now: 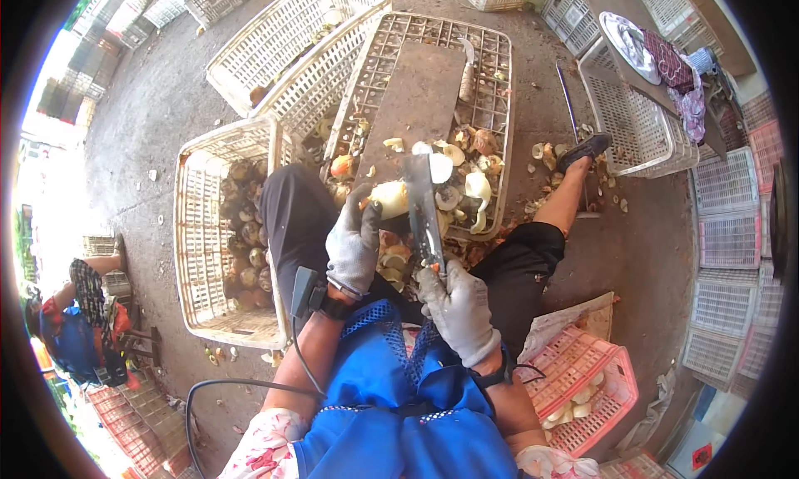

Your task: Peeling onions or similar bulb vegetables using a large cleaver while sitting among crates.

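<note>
My left hand (pixel 354 245), in a pale work glove, holds a peeled onion (pixel 390 199) at the near end of a wooden board (pixel 417 92). My gloved right hand (pixel 459 310) grips a wide-bladed knife (pixel 421 198), whose blade stands upright in the picture just right of the onion. Cut onion ends and peels lie around the blade, among them a white cut piece (pixel 441 167) and a curled layer (pixel 478 185). A second knife with a curved blade and wrapped handle (pixel 467 82) rests on the upturned plastic crate (pixel 504 123) beside the board.
Unpeeled onions fill part of a white crate (pixel 187 248) at my left. Another white crate (pixel 218 73) stands beyond it. A pink crate (pixel 624 379) with peeled onions is at my right. Another person (pixel 78 329) sits at the far left. Stacked crates (pixel 727 229) line the right side.
</note>
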Available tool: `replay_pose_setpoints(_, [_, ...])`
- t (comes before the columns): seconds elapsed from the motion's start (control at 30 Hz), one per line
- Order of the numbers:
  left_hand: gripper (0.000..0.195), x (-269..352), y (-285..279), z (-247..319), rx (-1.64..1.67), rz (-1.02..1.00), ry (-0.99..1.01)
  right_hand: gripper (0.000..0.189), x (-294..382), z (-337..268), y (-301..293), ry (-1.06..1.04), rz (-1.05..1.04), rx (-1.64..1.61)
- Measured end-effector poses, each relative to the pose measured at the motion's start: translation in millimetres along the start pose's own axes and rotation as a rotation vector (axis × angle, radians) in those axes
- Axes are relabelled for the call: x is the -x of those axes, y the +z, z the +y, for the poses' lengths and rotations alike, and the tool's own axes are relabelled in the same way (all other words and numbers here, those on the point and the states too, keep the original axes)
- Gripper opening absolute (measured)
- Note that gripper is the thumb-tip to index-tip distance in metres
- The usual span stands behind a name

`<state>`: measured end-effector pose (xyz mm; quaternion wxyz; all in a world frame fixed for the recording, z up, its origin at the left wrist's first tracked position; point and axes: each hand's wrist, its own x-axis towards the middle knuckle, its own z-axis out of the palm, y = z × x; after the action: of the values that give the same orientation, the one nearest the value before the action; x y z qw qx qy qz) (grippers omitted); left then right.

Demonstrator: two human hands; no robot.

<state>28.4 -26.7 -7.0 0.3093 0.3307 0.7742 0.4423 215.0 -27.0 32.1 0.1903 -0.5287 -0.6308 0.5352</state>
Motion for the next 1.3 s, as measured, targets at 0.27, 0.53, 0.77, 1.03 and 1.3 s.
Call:
replay_pose_setpoints(0.27, [0.042, 9, -11, 36, 0.047, -0.067, -0.075, 0.017, -8, -11, 11, -0.384, 0.251, 0.119])
replay_pose_setpoints(0.53, [0.042, 9, -12, 15, -0.047, 0.002, 0.093, 0.021, -22, 6, 20, -0.22, 0.01, 0.484])
replay_pose_setpoints(0.77, [0.064, -5, 0, -5, -0.36, 0.046, 0.462, 0.026, -21, 14, 20, -0.215, 0.003, 0.379])
replay_pose_setpoints(1.03, [0.041, -8, 5, -23, 0.266, -0.049, 0.154, 0.022, -22, 21, 18, -0.179, -0.019, 0.347])
replay_pose_setpoints(1.3, [0.028, -14, -6, -4, 0.526, -0.13, -0.064, 0.021, -27, 42, 12, -0.184, -0.012, 0.192])
